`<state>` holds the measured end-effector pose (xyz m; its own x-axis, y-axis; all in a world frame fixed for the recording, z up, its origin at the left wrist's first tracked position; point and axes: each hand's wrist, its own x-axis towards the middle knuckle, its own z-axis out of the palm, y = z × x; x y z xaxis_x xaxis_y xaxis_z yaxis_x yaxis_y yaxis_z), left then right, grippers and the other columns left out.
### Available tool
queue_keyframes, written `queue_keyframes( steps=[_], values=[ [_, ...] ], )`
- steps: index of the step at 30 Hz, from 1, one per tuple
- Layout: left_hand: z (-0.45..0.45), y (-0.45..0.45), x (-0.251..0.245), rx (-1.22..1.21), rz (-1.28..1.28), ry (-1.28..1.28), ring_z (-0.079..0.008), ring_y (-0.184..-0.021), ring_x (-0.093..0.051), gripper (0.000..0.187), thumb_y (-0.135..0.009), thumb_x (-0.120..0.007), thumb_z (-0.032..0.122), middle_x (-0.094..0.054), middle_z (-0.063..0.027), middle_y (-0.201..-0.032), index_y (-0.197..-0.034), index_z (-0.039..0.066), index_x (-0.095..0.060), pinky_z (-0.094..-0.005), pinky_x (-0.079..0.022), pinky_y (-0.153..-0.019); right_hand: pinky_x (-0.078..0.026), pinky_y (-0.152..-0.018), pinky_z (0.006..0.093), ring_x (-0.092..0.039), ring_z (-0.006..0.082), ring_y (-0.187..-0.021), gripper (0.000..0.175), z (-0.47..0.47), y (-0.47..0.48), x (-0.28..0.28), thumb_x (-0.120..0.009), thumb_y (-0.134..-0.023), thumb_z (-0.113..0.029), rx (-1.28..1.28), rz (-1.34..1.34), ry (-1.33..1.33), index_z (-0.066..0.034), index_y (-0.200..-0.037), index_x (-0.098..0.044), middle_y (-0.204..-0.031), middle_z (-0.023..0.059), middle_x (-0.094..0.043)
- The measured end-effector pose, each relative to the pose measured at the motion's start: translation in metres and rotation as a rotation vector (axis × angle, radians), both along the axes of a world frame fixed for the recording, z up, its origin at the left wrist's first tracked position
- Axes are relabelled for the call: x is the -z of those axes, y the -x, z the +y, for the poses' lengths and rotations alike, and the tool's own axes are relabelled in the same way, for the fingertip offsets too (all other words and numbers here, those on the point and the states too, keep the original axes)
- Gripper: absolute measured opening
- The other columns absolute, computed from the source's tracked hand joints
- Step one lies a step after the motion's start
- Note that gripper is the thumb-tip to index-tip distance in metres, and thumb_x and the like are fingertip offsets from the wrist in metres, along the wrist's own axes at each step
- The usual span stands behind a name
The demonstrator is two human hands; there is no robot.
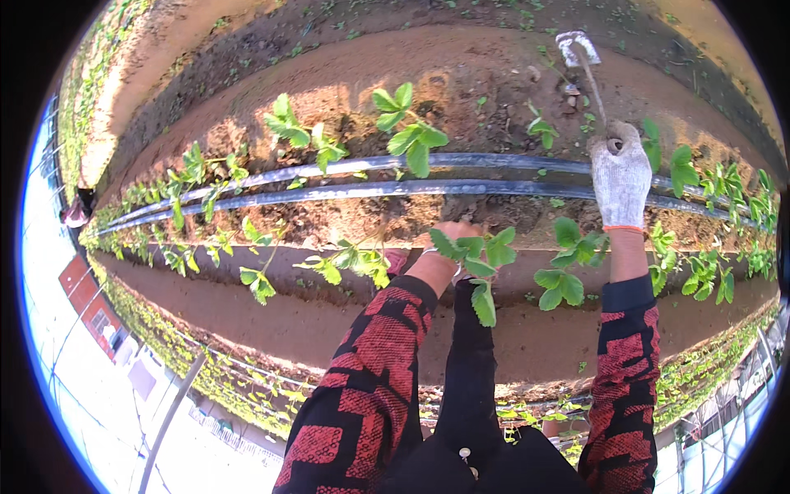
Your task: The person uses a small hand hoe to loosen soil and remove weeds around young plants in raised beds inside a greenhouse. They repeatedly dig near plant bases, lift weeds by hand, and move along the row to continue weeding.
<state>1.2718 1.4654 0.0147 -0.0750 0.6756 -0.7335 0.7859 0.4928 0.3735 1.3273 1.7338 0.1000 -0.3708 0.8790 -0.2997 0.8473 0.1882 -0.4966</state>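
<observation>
My right hand (622, 176), in a white knitted glove, is closed around the handle of a small hand hoe (594, 86). The hoe's pale blade (577, 48) points away from me, over the far shoulder of the soil bed. My bare left hand (458, 231) is down at the near edge of the bed, beside a strawberry plant (484, 253). Leaves of that plant cover part of the hand and wrist, and its fingers are hidden. Another strawberry plant (565, 272) grows between my two forearms.
Two black drip irrigation hoses (481, 160) (432, 188) run lengthwise along the bed (494, 216). Strawberry plants (410, 133) line both sides of them. Bare soil furrows (543, 346) flank the bed. A metal pole (173, 420) stands at lower left.
</observation>
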Motion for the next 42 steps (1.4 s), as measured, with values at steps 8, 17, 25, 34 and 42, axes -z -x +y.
queue_keyframes(
  steps=[8,17,25,34,42],
  values=[
    [0.004,0.003,0.001,-0.017,-0.102,0.048,-0.0282,-0.094,-0.071,0.028,-0.089,-0.058,0.028,-0.071,-0.0069,-0.104,-0.116,0.022,-0.066,-0.0424,-0.057,-0.074,-0.051,-0.065,0.0259,-0.061,0.0117,-0.073,0.031,-0.045,-0.011,-0.033,-0.063,-0.086,-0.005,0.167,0.309,0.149,0.0030,-0.116,-0.062,-0.095,0.0085,-0.068],
    [0.002,-0.010,0.007,-0.262,-0.199,-0.032,-0.0298,-0.101,-0.069,0.028,-0.089,-0.058,0.033,-0.072,-0.0079,-0.105,-0.111,0.019,-0.070,-0.0438,-0.055,-0.084,-0.053,-0.069,0.0274,-0.065,0.0112,-0.077,0.026,-0.103,-0.057,-0.104,-0.063,-0.080,0.001,-0.119,-0.018,0.727,0.0023,-0.106,-0.065,-0.087,0.0081,-0.069],
    [-0.009,-0.026,0.022,-0.288,-0.120,-0.126,-0.0303,-0.099,-0.068,0.024,-0.086,-0.062,0.027,-0.070,-0.0140,-0.099,-0.100,0.007,-0.066,-0.0397,-0.054,-0.082,-0.052,-0.066,0.0318,-0.066,0.0219,-0.070,0.024,-0.133,-0.049,-0.069,-0.070,-0.076,-0.004,-0.519,0.015,0.504,-0.0006,-0.099,-0.067,-0.085,0.0131,-0.069],
    [-0.006,-0.014,0.010,-0.274,-0.100,-0.021,-0.0314,-0.094,-0.071,0.024,-0.083,-0.063,0.025,-0.070,-0.0138,-0.099,-0.099,0.009,-0.070,-0.0423,-0.057,-0.076,-0.054,-0.071,0.0417,-0.067,0.0357,-0.080,0.030,-0.128,-0.056,-0.021,-0.065,-0.073,0.002,-0.864,0.167,0.116,-0.0018,-0.103,-0.068,-0.089,0.0170,-0.069],
    [0.018,-0.013,0.006,-0.305,-0.153,0.141,-0.0320,-0.095,-0.071,0.020,-0.084,-0.068,0.024,-0.072,-0.0145,-0.100,-0.096,0.009,-0.073,-0.0410,-0.057,-0.081,-0.055,-0.075,0.0415,-0.068,0.0353,-0.084,0.032,-0.117,-0.007,0.015,-0.063,-0.077,-0.006,-0.823,0.201,0.273,-0.0038,-0.109,-0.067,-0.097,0.0177,-0.070]
  ],
)
